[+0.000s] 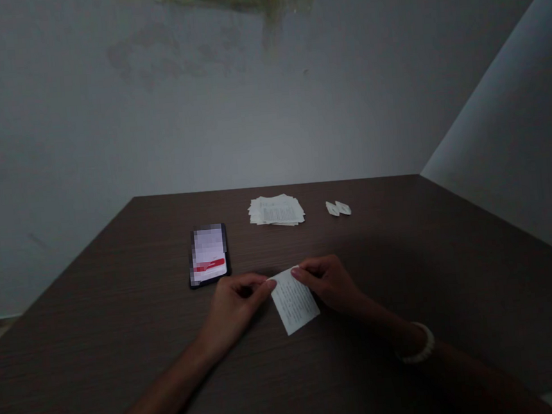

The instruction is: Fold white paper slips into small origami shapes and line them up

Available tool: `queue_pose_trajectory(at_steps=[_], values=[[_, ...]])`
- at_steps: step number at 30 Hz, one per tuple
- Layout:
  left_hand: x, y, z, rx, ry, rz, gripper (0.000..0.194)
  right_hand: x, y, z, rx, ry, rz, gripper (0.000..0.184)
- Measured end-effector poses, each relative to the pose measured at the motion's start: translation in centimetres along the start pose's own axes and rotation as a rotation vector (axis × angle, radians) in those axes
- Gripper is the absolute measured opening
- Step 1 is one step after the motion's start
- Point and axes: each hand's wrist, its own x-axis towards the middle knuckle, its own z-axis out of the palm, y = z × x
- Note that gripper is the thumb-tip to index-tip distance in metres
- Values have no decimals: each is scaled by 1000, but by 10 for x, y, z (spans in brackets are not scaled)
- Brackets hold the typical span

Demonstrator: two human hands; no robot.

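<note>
Forearms: left forearm [151,388] and right forearm [483,369] nearest the camera, coming in from either side; pale bracelet [426,346] at the right wrist.
Printed slip: small white paper [295,303] in front of the person, between the hands, turned at a slant, print facing up. Whether one layer or folded, cannot tell.
Left hand [229,308]: thumb and forefinger pinching the paper's far left corner; other fingers curled, partly hidden.
Right hand [331,283]: thumb on the far edge near its right corner, fingers behind, pressed together on the sheet.
Step in hand: by my reading, a two-handed grip working the far edge. Whether it is being creased or only steadied, unclear.
Next move: would call for light, even pressure from both thumbs, with the far corners kept level; an uneven pull could skew or crumple it.
Phone [209,255]: left, screen lit, just beyond the left hand.
Paper stack [279,212]: far middle, loose, edges uneven.
Small white pieces [333,209]: far right of the stack, two close together, apparently folded.
Tabletop [419,239]: dark, wood-grained, under everything.
</note>
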Motion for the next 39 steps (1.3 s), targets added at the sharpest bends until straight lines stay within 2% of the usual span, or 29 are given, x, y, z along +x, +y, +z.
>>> queue_pose_trajectory(at_steps=[4, 10, 14, 18, 25, 28, 30, 33, 35, 39], values=[[1, -4, 3, -12, -128, -20, 26, 0, 1, 4, -19, 140, 20, 30], [-1, -7, 5, 3, -278, -41, 34, 0, -1, 4, -34, 174, 17, 35], [-1, -6, 4, -6, -227, -81, 39, 1, 0, 2, -1, 105, 6, 38], [0, -7, 3, -41, -149, -107, 41, 1, 1, 1, 33, -9, 32, 31], [0, -9, 4, -36, -110, -133, 42, 1, 4, 3, -43, 22, 84, 29], [-1, -7, 2, 78, -66, -2, 30, 2, 4, 2, 15, 40, 123, 29], [-3, -6, 0, 230, 4, 165, 21, 3, 2, 0, 81, 70, 176, 29], [-6, -8, -2, 431, 74, 469, 31, 3, -1, -2, 168, 97, 264, 31], [-7, -11, -3, 479, 88, 628, 28, 2, -2, -2, 191, 79, 295, 32], [-7, -9, -3, 474, 150, 768, 17, 1, -1, 0, 72, 15, 257, 34]])
